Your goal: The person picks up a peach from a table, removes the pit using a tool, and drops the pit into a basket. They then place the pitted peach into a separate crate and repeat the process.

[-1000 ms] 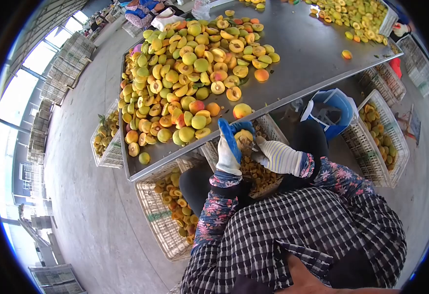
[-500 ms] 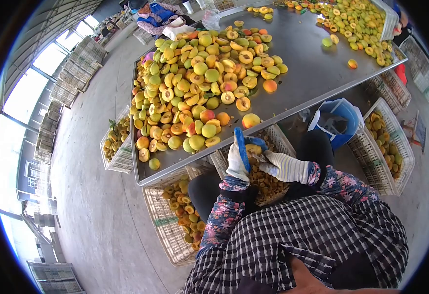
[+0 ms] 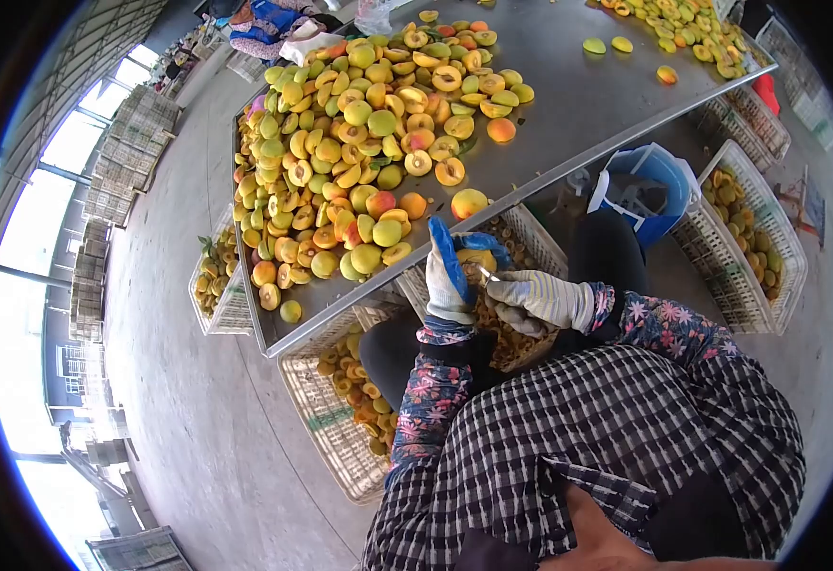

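Note:
My left hand (image 3: 450, 281), in a white glove with a blue coated palm, has its fingers curled round a yellow peach half (image 3: 476, 259). Close beside it, my right hand (image 3: 535, 300) wears a pale striped glove and grips a small metal tool (image 3: 486, 274). The tool's tip meets the near side of the fruit; its handle is hidden in the fist, and its exact kind cannot be made out. Below both hands stands a crate (image 3: 542, 240) with cut fruit pieces. A big pile of halved and whole-looking peaches (image 3: 359, 157) lies on the metal table (image 3: 568, 114) ahead.
A crate of fruit halves (image 3: 326, 443) stands by my left leg, and another (image 3: 235, 309) beyond the table's left end. To the right are a blue bucket (image 3: 659, 224) and a filled crate (image 3: 783, 276). Stacked crates (image 3: 136, 157) line the left side.
The view has shifted, so the table sits further up and left. My left fingers have bent over the peach half, and the tool in my right hand now shows against it.

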A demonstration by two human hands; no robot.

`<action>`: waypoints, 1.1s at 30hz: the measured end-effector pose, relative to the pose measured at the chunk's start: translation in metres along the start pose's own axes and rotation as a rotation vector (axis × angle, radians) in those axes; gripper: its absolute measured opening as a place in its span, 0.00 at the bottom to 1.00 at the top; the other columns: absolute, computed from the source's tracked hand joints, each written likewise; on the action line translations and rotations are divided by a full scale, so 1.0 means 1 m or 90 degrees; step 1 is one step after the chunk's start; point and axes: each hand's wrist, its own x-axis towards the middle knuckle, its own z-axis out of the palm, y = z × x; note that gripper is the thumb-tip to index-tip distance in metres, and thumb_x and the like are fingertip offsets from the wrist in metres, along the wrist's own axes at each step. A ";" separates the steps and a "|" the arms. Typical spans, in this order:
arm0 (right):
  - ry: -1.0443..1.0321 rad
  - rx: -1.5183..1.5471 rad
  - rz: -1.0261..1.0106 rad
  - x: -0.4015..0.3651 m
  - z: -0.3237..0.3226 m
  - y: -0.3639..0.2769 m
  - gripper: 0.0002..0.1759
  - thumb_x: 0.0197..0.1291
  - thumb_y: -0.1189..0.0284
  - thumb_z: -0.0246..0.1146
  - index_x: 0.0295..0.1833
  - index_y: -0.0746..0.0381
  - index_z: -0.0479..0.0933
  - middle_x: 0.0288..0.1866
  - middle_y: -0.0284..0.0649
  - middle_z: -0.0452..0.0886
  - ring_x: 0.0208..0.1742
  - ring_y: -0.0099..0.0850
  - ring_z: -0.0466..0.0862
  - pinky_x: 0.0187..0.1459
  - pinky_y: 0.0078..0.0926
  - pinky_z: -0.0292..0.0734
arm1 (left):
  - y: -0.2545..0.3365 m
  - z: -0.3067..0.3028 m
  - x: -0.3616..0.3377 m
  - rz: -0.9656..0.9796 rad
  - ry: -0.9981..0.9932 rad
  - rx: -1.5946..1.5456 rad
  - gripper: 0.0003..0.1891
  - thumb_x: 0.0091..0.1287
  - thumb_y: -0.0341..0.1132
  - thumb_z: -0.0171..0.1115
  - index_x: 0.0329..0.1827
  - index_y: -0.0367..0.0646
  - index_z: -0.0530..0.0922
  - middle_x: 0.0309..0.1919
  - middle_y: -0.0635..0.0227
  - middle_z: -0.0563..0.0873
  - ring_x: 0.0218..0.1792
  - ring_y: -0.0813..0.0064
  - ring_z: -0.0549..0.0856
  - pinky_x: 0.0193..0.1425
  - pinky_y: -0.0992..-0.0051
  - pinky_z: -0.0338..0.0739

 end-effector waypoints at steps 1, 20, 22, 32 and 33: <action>-0.017 0.039 0.007 0.000 -0.001 0.000 0.19 0.73 0.51 0.53 0.44 0.56 0.73 0.19 0.27 0.66 0.14 0.19 0.65 0.16 0.17 0.57 | -0.001 0.000 0.001 0.001 0.002 -0.005 0.36 0.73 0.65 0.45 0.34 0.34 0.78 0.28 0.53 0.84 0.29 0.58 0.86 0.37 0.63 0.84; 0.070 -0.621 -0.279 -0.010 -0.053 0.042 0.19 0.70 0.57 0.58 0.53 0.63 0.71 0.27 0.42 0.77 0.27 0.37 0.81 0.33 0.34 0.78 | 0.013 -0.054 0.004 0.217 0.275 0.467 0.24 0.77 0.46 0.52 0.36 0.33 0.85 0.31 0.61 0.89 0.30 0.69 0.86 0.40 0.72 0.79; 0.097 -0.817 -0.092 -0.022 -0.046 0.029 0.21 0.68 0.59 0.58 0.56 0.64 0.68 0.29 0.49 0.79 0.33 0.46 0.82 0.38 0.40 0.78 | 0.051 -0.069 -0.018 0.245 0.373 0.765 0.23 0.74 0.50 0.53 0.38 0.36 0.86 0.34 0.56 0.89 0.35 0.61 0.87 0.42 0.66 0.79; 0.081 -1.006 0.045 -0.032 -0.026 0.018 0.15 0.55 0.68 0.58 0.42 0.65 0.82 0.38 0.52 0.86 0.43 0.49 0.86 0.46 0.43 0.79 | 0.089 -0.077 0.003 0.312 0.250 0.929 0.17 0.66 0.43 0.65 0.51 0.40 0.83 0.47 0.52 0.86 0.47 0.51 0.84 0.52 0.62 0.79; 0.071 -0.999 0.056 -0.030 -0.025 0.016 0.20 0.56 0.69 0.57 0.52 0.65 0.79 0.40 0.51 0.86 0.45 0.48 0.86 0.47 0.42 0.79 | 0.077 -0.060 0.019 0.250 0.204 0.887 0.17 0.65 0.40 0.67 0.51 0.38 0.82 0.46 0.51 0.86 0.47 0.52 0.85 0.52 0.63 0.79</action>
